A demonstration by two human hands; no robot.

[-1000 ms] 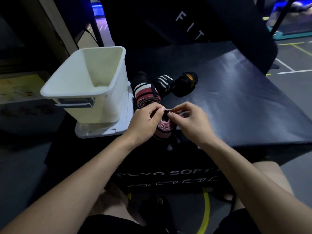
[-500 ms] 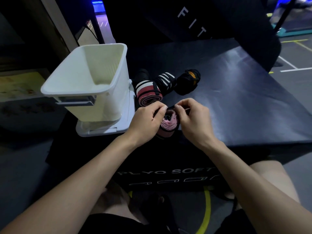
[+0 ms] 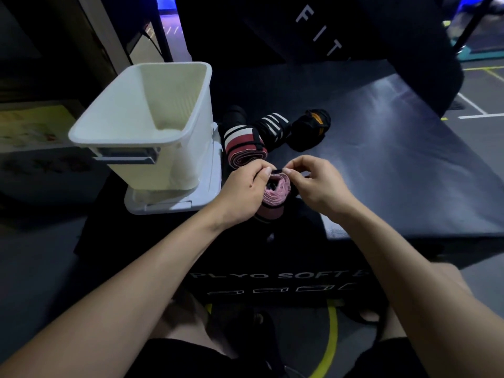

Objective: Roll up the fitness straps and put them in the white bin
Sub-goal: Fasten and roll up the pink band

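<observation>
Here both hands meet over a pink rolled strap [image 3: 275, 193] near the front edge of the black plyo box [image 3: 409, 165]. The left hand [image 3: 241, 193] grips the roll's side; the right hand [image 3: 317, 184] pinches what looks like its dark loose end. Three more rolled straps [image 3: 244, 144] lie at twelve o'clock; the white bin [image 3: 152, 126] stands at ten.

A black padded plyo box [image 3: 409, 165] carries a flat white plastic lid [image 3: 210, 197] under the white plastic bin [image 3: 152, 132], and three rolled straps beside it: red-striped [image 3: 244, 148], black-and-white [image 3: 272, 128], black-and-orange [image 3: 311, 129].
</observation>
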